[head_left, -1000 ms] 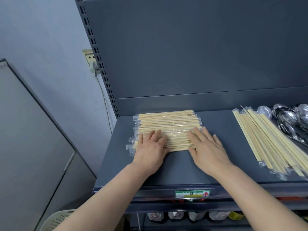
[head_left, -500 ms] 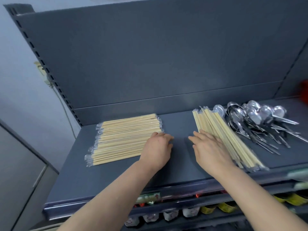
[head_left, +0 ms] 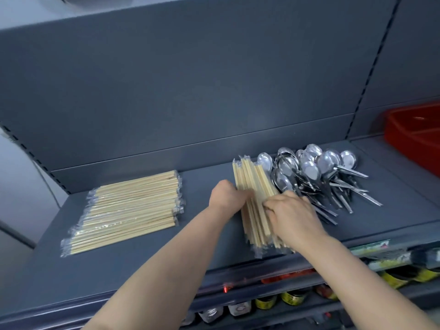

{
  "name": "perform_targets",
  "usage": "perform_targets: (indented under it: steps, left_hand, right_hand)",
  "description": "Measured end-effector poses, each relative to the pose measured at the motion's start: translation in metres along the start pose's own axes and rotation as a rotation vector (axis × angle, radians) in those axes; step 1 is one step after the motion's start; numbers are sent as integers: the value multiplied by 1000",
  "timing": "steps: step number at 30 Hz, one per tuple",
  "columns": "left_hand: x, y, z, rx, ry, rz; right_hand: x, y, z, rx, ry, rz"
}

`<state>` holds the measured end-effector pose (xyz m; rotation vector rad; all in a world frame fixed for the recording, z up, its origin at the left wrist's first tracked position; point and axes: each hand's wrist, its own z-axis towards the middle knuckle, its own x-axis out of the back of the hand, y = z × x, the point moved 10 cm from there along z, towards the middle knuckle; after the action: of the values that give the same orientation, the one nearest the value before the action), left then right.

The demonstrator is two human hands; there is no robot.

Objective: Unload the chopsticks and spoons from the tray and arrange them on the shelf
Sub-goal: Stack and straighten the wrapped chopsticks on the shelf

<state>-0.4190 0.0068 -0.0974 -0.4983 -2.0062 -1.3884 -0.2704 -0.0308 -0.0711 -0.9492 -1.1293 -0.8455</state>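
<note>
Wrapped chopstick pack [head_left: 123, 213] lies flat on the shelf [head_left: 142, 265] at my 10 o'clock, its sticks running 8-to-2, well apart from both hands. My left hand [head_left: 226, 196] sits at the 9 o'clock edge of the second chopstick bundle [head_left: 253, 184], fingers curled against the sticks. This bundle runs 12-to-6, near end at the shelf's front lip. My right hand [head_left: 292, 215] comes in from 3 o'clock, fingers curled over the top sticks — both hands clamp the same bundle, one per side. Spoon pile [head_left: 321, 172] touches the bundle at its 2 o'clock. Red tray [head_left: 416, 132] stands further out at 2 o'clock — apart from the spoons.
</note>
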Motion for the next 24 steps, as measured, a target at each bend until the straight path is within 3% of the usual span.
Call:
perform_targets:
  steps: [5, 12, 16, 20, 21, 24]
  left_hand:
    - [-20, 14, 6, 162, -52, -45]
    - [-6, -5, 4, 236, -22, -447]
    - [26, 0, -4, 20, 25, -574]
    - [69, 31, -29, -314, 89, -684]
    - [75, 36, -35, -359, 96, -682]
    - [86, 44, -52, -455, 117, -580]
  right_hand:
    - [-5, 4, 6, 73, -30, -28]
    - [-5, 5, 5, 51, -60, -42]
    - [13, -6, 12, 51, 21, 154]
    - [-4, -47, 20, -54, -297, 911]
    - [-7, -58, 24, -60, -307, 1023]
    - [-7, -73, 33, -91, -218, 1064]
